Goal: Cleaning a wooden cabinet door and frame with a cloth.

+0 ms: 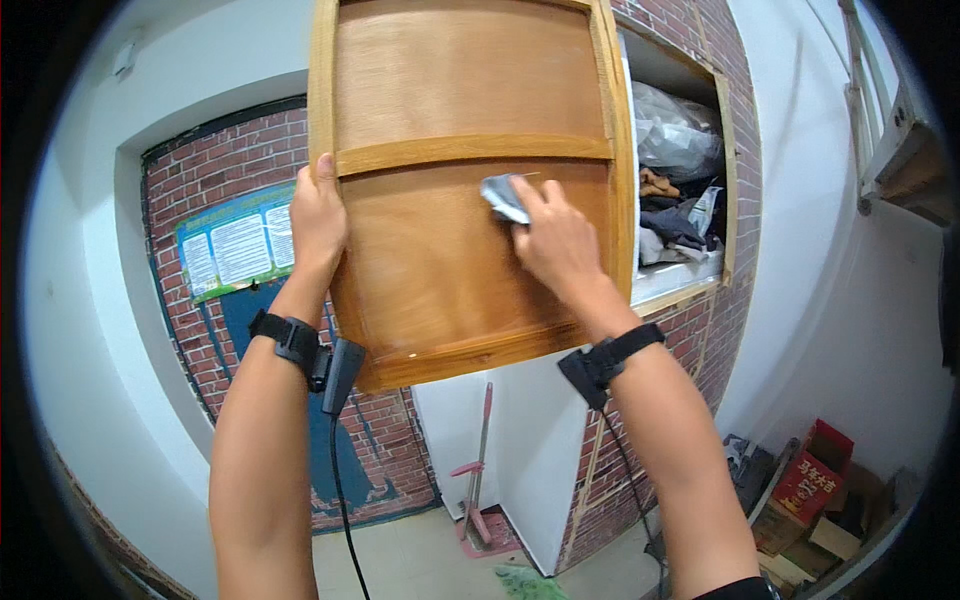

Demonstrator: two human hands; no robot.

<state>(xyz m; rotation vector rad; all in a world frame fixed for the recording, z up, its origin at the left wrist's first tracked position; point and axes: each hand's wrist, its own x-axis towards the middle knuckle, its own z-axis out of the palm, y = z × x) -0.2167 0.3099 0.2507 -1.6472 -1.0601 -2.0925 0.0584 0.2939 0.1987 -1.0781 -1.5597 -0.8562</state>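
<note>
A wooden cabinet door (472,157) with framed panels stands swung out in front of me. My left hand (321,214) grips its left edge, thumb on the frame and the other fingers hidden behind. Against the lower panel, right of its middle, my right hand (555,236) holds a folded grey cloth (504,198) between thumb and fingers. Both wrists carry black straps with small dark devices and cables.
Right of the door, an open wall cupboard (679,277) holds clothes and a clear plastic bag (675,131). Below are a broom (480,442), a pink dustpan (502,536) and a green plastic bag (529,581). A red cardboard box (814,472) lies among clutter at lower right.
</note>
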